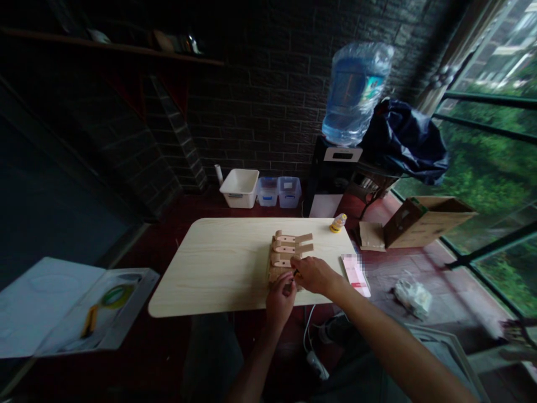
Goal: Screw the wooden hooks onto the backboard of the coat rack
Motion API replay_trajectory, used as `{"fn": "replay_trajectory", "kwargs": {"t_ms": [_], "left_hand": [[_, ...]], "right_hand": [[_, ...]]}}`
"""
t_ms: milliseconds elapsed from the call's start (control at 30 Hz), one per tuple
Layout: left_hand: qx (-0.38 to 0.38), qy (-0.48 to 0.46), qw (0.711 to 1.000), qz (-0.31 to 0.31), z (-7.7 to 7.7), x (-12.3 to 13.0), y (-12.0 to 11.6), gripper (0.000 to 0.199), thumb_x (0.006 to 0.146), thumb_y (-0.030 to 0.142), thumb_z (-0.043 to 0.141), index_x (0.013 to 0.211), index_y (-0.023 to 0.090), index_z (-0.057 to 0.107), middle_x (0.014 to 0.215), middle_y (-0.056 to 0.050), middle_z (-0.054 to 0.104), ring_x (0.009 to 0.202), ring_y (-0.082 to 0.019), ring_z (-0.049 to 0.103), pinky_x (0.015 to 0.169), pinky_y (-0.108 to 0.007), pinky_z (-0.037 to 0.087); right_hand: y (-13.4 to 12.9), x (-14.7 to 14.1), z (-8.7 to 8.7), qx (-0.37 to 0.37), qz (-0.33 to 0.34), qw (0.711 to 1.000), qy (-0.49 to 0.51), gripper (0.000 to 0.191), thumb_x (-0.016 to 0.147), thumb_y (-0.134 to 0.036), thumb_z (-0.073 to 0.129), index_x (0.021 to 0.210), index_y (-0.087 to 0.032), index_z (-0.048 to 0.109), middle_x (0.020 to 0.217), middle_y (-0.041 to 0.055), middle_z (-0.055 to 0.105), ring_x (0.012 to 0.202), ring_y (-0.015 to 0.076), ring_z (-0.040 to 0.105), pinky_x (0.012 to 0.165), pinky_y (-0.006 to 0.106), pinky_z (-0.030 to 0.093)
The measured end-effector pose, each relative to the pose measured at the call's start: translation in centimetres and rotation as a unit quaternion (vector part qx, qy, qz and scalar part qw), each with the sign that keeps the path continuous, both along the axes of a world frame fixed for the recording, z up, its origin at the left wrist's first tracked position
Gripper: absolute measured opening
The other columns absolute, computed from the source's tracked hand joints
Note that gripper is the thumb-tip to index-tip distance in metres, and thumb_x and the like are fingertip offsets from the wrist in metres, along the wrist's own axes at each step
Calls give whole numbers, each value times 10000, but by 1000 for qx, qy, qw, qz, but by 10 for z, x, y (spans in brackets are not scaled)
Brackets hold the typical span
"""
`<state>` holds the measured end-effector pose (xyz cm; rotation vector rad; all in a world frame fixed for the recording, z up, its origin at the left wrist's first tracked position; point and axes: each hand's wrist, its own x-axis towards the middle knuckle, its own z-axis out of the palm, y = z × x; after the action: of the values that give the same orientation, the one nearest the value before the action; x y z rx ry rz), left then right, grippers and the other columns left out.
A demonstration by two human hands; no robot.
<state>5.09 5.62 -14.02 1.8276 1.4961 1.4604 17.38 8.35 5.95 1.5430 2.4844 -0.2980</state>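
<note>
On the table [210, 263] lies a brown block-like piece [274, 274] carrying several tan strap-like strips [287, 248]. The strips curl up at their left ends, show dark dots, and reach out to the right. My left hand [280, 299] is at the near end of this piece, fingers pinched together. From the right, my right hand [312, 274] comes in with its fingers closed beside the nearest strip. A small dark thing shows between the two hands, too small to name. The fingers hide the near part of the piece.
A yellow-based bottle [338, 224] stands at the table's far right corner. Near the right edge lies a pink and white flat thing [356, 277]. An open white case [126, 324] is at left. Plastic bins [239, 190], a water dispenser [327, 179] and a cardboard box [428, 224] stand beyond.
</note>
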Motion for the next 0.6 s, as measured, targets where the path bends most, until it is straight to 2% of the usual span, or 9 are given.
{"fn": "replay_trajectory", "kwargs": {"t_ms": [167,267,433,600], "left_hand": [[11,2,1000,23,-1,2,1,227,898,236,590,1098,213,697,1102,-86,742,1038,-215,703,867,-361,615],[5,6,1000,23,-3,2,1,210,906,235,589,1081,216,702,1106,-82,742,1038,-211,703,851,-346,616],[-3,11,1000,14,-7,3,2,228,912,229,585,1112,223,694,1137,-79,736,1057,-211,697,856,-344,610],[0,23,999,26,-7,3,3,175,910,260,604,1045,219,708,1107,-85,744,1018,-219,711,848,-360,610]], "right_hand": [[4,-4,-5,8,30,999,-16,267,957,-212,503,1207,-159,579,1092,175,723,1021,292,713,812,370,550],[7,-4,-10,10,19,1000,-5,264,965,-213,486,1207,-157,573,1066,171,731,996,293,723,790,363,557],[9,-3,-12,4,-2,1000,-13,289,969,-244,507,1233,-138,552,1072,187,729,994,295,728,798,365,560],[8,-1,-9,14,-24,999,-25,345,1015,-363,465,1256,-128,542,1080,205,724,1004,309,724,802,391,564]]}}
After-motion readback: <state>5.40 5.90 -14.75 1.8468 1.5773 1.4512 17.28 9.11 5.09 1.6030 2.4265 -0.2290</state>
